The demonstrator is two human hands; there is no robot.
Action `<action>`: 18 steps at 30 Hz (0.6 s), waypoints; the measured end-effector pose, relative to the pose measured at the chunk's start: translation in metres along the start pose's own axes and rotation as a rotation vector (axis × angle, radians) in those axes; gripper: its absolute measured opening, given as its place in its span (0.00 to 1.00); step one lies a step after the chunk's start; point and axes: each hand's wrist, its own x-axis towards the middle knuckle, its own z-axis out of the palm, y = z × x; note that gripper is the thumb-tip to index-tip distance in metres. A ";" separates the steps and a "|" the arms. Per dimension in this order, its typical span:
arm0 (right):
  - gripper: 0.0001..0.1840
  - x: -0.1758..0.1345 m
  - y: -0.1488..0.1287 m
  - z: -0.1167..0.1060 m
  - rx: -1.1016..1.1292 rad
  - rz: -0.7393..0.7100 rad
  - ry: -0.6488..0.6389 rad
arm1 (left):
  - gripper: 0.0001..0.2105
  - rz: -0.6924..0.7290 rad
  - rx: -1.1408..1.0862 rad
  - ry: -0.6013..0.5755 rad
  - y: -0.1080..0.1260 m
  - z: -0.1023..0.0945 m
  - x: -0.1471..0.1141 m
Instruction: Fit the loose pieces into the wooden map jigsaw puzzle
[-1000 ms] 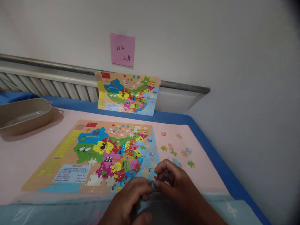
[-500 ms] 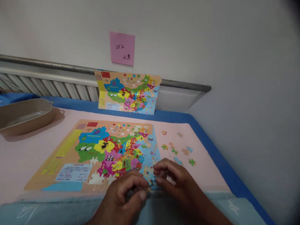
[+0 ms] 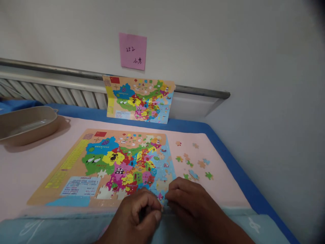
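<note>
A jigsaw puzzle of a colourful map (image 3: 96, 149) lies flat, with pale gaps along its bottom, top right and right side. At its lower right corner my left hand (image 3: 139, 213) is closed in a pinch, a tan sliver of a puzzle piece (image 3: 161, 208) showing at its fingertips. My right hand (image 3: 195, 203) is just to the right, its fingers bent together low over the blue edge of the puzzle. Whatever those fingers hold, if anything, is hidden. Several loose puzzle pieces (image 3: 202, 164) lie on the pink mat beyond my right hand.
A picture of the same map (image 3: 139, 98) leans upright at the back against a metal rail (image 3: 203, 91). A beige oval basin (image 3: 30, 125) stands at the left. The pink mat (image 3: 228, 183) has a blue surface (image 3: 228, 159) around it. A pink note (image 3: 132, 51) sticks to the wall.
My right hand has moved slightly down and closed its fingers more, uncovering a pale gap and a green loose piece. My left hand has shifted slightly down and stays pinched.
</note>
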 end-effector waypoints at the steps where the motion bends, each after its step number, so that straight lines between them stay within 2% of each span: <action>1: 0.09 0.000 -0.001 -0.001 -0.019 -0.010 0.003 | 0.06 0.000 0.002 -0.002 0.000 0.000 0.000; 6: 0.08 -0.002 -0.003 0.002 -0.088 -0.039 -0.063 | 0.06 0.005 0.010 -0.017 -0.004 0.001 -0.002; 11: 0.09 -0.002 -0.002 0.002 -0.148 -0.052 -0.049 | 0.05 -0.017 0.040 -0.050 -0.006 0.000 -0.003; 13: 0.10 0.000 0.002 -0.003 -0.191 -0.039 -0.064 | 0.05 0.086 0.092 -0.009 -0.006 -0.002 -0.003; 16: 0.13 0.000 0.014 -0.012 -0.242 0.027 -0.050 | 0.10 0.373 0.230 0.022 -0.009 -0.002 -0.005; 18: 0.13 -0.001 0.023 -0.013 -0.265 0.076 -0.035 | 0.03 0.533 0.339 0.002 -0.013 0.003 -0.007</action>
